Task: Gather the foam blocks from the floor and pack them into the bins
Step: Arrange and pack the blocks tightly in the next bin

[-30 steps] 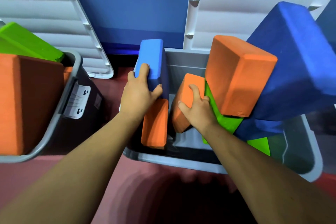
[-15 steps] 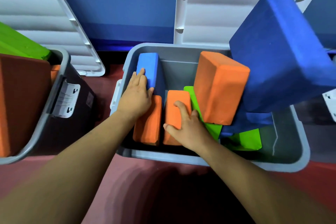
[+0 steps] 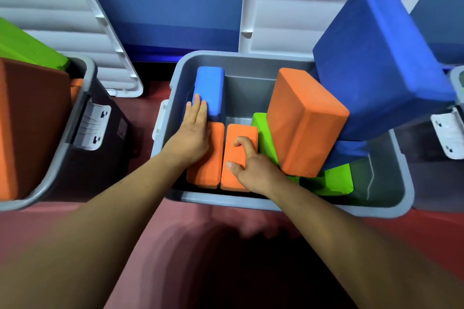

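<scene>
Head view: left orange block and middle orange block are set side by side, touching, at the near left of the grey bin; a light blue block is stood behind the former, against the left wall; the left hand is laid flat, fingers straight, across both; the right hand is rested on the middle orange block, fingers loosely bent, gripping nothing; a large orange block is leaned over a green block.
</scene>
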Action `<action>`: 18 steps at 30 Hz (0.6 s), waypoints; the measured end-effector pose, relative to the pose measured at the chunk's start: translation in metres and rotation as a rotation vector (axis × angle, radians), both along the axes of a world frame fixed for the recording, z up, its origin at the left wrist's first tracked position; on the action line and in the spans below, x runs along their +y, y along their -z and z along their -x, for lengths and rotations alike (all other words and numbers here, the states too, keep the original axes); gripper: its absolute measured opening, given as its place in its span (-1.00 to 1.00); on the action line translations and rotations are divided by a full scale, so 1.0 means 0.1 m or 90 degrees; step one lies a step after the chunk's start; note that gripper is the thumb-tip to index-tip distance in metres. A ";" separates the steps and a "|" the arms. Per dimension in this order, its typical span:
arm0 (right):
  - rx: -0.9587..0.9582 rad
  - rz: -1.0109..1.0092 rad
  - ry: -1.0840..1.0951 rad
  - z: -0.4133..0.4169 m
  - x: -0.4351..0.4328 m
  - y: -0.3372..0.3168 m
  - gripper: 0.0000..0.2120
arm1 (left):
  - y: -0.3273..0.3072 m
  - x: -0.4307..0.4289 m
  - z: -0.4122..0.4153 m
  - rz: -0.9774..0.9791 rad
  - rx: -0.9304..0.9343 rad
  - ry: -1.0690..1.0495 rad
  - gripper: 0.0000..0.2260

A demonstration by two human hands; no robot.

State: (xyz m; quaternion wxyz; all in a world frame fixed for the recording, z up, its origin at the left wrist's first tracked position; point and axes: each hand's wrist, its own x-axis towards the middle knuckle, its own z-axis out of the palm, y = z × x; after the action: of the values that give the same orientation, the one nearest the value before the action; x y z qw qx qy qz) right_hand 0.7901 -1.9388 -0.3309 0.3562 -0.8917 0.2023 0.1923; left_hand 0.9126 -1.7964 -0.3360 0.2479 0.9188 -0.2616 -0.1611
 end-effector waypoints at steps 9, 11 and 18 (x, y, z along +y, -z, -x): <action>-0.195 0.108 0.012 0.04 -0.05 -0.74 -0.71 | -0.06 0.00 0.18 -0.077 0.052 0.041 -0.38; -0.433 0.147 0.114 -0.02 -0.20 -1.05 -0.77 | -0.15 -0.08 0.23 -0.080 0.043 0.049 -0.36; -0.286 0.491 0.158 0.20 -0.49 -1.06 -0.45 | -0.22 -0.21 0.49 -0.169 -0.011 0.069 -0.03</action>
State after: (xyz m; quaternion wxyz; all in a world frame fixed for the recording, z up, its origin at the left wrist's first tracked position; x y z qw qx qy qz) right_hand 0.7704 -1.9878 -0.2245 0.0537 -0.9477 0.2822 -0.1393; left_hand 0.8635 -1.8176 -0.3135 0.1129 0.9294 -0.2893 -0.1994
